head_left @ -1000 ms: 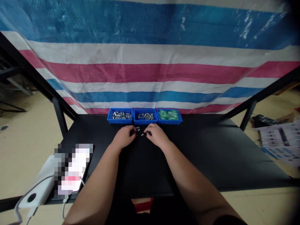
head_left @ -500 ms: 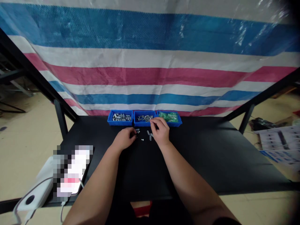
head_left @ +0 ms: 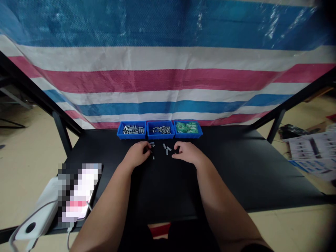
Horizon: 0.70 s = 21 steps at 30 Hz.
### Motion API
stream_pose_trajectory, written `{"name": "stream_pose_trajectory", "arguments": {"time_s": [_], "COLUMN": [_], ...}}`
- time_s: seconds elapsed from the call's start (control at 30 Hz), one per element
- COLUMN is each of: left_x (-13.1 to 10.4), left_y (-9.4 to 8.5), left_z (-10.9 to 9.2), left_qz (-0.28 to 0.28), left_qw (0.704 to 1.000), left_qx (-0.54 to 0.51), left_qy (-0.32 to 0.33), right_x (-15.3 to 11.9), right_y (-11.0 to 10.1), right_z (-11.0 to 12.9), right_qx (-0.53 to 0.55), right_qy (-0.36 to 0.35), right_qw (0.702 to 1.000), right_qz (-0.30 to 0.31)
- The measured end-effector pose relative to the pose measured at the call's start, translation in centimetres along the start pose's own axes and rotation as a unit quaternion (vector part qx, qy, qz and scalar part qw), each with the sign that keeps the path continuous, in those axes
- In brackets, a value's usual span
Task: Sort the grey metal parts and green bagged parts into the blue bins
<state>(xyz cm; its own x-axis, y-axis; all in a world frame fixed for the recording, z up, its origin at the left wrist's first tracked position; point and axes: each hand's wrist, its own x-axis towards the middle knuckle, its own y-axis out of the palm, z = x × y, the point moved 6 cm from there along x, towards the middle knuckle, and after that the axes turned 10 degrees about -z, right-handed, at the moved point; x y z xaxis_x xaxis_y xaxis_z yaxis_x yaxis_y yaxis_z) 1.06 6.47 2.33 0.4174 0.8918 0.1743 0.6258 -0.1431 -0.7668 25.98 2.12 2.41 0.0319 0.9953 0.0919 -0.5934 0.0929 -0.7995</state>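
My left hand [head_left: 138, 154] rests on the black table with fingers curled beside a few small metal pieces [head_left: 152, 144]; whether it pinches one is too small to tell. A tiny screw-like piece [head_left: 153, 158] lies just right of its fingertips. My right hand [head_left: 187, 152] is low over the table, thumb and fingers apart, nothing visible between them. Between the hands lie several grey metal pieces [head_left: 167, 152]. Behind stand three blue bins: grey cylinders in the left bin [head_left: 131, 137], small silver parts in the middle bin [head_left: 160, 136], green-and-clear packets in the right bin [head_left: 188, 135].
A phone [head_left: 81, 192] with a blurred screen and a white power bank [head_left: 39, 210] with cables lie at the table's left edge. A striped sheet [head_left: 168, 80] hangs behind the bins. Black frame posts [head_left: 62, 133] rise at both sides.
My right hand has moved from the middle bin down and right to the table, and its fingers have parted. My left hand has stayed beside the small pieces. The view has shifted slightly.
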Motion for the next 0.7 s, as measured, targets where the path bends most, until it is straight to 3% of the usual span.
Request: {"name": "stream_pose_trajectory", "arguments": {"time_s": [0.07, 0.2, 0.27, 0.33, 0.4, 0.57, 0.7], "left_x": [0.1, 0.2, 0.2, 0.3, 0.3, 0.3, 0.4], "left_y": [0.0, -0.1, -0.1, -0.1, -0.2, -0.4, -0.6], "left_z": [0.0, 0.1, 0.2, 0.3, 0.3, 0.3, 0.5], "left_qz": [-0.005, -0.014, -0.016, -0.018, -0.019, -0.023, -0.045], "left_qw": [1.000, 1.000, 1.000, 1.000, 1.000, 1.000, 0.999], "left_qx": [0.002, 0.003, 0.000, -0.004, -0.006, -0.008, -0.011], "left_qy": [0.002, -0.011, -0.019, -0.020, -0.017, -0.019, -0.022], "right_x": [-0.2, 0.2, 0.7, 1.1, 1.4, 1.1, 0.4], "right_y": [0.3, 0.3, 0.0, -0.5, -0.4, 1.1, 2.7], "right_z": [-0.2, 0.9, 1.7, 2.2, 2.4, 4.2, 7.0], "right_qx": [0.014, 0.065, 0.145, 0.239, 0.287, 0.157, 0.044], "right_qy": [-0.007, -0.046, -0.064, -0.073, -0.074, -0.127, -0.220], "right_qw": [1.000, 0.997, 0.983, 0.949, 0.923, 0.961, 0.962], "right_qz": [0.022, -0.021, -0.097, -0.194, -0.243, -0.187, -0.152]}}
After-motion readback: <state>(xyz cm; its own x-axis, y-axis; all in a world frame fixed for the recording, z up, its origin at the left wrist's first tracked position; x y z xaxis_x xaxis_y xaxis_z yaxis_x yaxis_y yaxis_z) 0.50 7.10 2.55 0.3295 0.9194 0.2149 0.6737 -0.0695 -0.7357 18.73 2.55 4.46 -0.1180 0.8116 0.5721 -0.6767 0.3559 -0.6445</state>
